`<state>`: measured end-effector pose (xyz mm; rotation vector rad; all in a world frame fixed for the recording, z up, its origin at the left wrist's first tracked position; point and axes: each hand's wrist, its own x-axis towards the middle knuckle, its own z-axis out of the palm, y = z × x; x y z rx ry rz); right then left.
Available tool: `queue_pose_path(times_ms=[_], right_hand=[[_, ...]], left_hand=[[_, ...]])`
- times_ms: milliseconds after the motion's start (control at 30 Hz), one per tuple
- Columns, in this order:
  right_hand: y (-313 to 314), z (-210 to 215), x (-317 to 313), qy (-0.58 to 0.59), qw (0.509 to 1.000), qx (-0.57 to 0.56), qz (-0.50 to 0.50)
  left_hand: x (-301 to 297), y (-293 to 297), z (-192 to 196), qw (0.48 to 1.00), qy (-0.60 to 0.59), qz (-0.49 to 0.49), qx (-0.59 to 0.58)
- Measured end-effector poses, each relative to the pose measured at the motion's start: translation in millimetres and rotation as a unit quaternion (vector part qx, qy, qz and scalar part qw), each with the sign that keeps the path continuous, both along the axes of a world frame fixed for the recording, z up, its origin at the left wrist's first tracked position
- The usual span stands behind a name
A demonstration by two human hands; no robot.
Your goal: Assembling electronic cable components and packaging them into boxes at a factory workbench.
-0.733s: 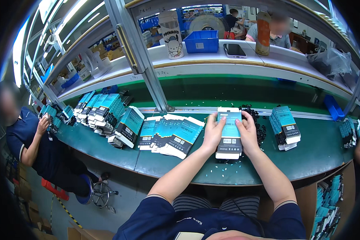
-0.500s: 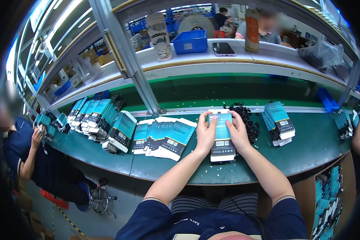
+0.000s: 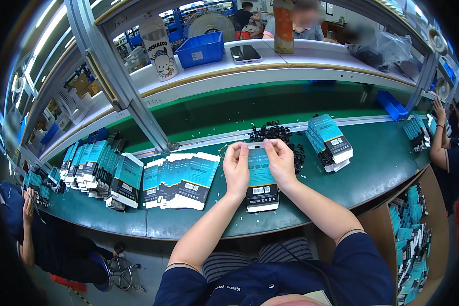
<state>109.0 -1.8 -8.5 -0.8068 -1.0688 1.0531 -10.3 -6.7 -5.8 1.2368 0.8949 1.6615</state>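
Containers: blue bin (image 3: 200, 49) stood on the upper shelf (image 3: 301, 56), contents not visible from this angle. Second blue tray (image 3: 391, 105) sat at the back right of the green bench (image 3: 377, 163), contents not discernible. Cardboard carton (image 3: 410, 239) at the lower right stood packed with teal boxes on edge.

Held item: teal-and-black flat package (image 3: 260, 178), lying on the bench directly in front of the body, top edge raised toward the pile of small black parts (image 3: 276, 136).

Left hand (image 3: 236, 168): fingers together, thumb and fingertips pinched on the upper left corner of the package.

Right hand (image 3: 280, 160): fingers together, pinched on the upper right corner, palm resting along the right edge.

Surroundings: fanned row of matching packages (image 3: 181, 178) just left of the left hand; stack of 3 or more packages (image 3: 329, 142) to the right, well apart.
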Motion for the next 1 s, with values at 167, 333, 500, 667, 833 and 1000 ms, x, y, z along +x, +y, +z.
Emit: queue_pose_path(times_ms=[167, 333, 500, 667, 833, 1000], right_hand=[[-8.1, 11.4, -5.6, 0.013, 1.000, 0.004, -0.021], [-1.4, -1.8, -5.6, -0.055, 0.998, 0.009, -0.016], [-2.8, 1.1, -13.8, -0.048, 0.999, 0.018, -0.011], [5.0, 0.4, -10.6, -0.065, 0.997, 0.031, 0.021], [-4.0, 26.0, 4.3, -0.134, 0.931, -0.091, 0.328], [2.3, 72.9, 99.8, -0.171, 0.975, -0.037, 0.137]], left_hand=[[1.8, -6.4, 3.4, 1.000, 0.001, 0.017, -0.005], [-4.0, -11.5, -1.4, 0.998, -0.037, 0.028, -0.045], [-5.5, -9.4, -5.5, 0.997, -0.064, 0.046, -0.016], [-8.3, -4.9, -1.9, 0.997, -0.070, 0.026, 0.008], [-33.3, 10.8, 8.8, 0.982, -0.129, 0.135, -0.030], [-46.0, 15.2, 11.6, 0.977, -0.179, 0.113, -0.015]])
